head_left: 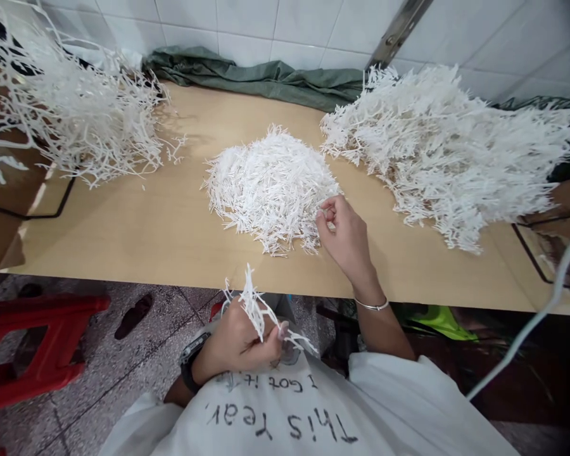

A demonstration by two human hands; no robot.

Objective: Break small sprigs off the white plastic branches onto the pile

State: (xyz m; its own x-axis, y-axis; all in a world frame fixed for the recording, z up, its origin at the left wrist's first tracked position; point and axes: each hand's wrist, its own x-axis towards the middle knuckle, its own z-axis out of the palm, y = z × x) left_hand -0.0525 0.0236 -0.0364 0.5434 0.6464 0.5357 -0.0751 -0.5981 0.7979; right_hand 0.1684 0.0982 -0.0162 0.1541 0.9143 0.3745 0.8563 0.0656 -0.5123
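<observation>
My left hand (pixel 240 342) is closed around a white plastic branch piece (pixel 256 307) with several thin prongs, held below the table's front edge above my lap. My right hand (pixel 344 237) rests on the tan table (pixel 161 234) at the right edge of the middle pile of short white sticks (pixel 270 183). Its fingertips are pinched on a stick from that pile.
A large heap of white branched pieces (pixel 446 152) lies at the right, another heap (pixel 85 120) at the left. A green cloth (pixel 266 76) lies along the tiled wall. A red stool (pixel 38 342) stands on the floor at left. A white cord (pixel 536 316) crosses at right.
</observation>
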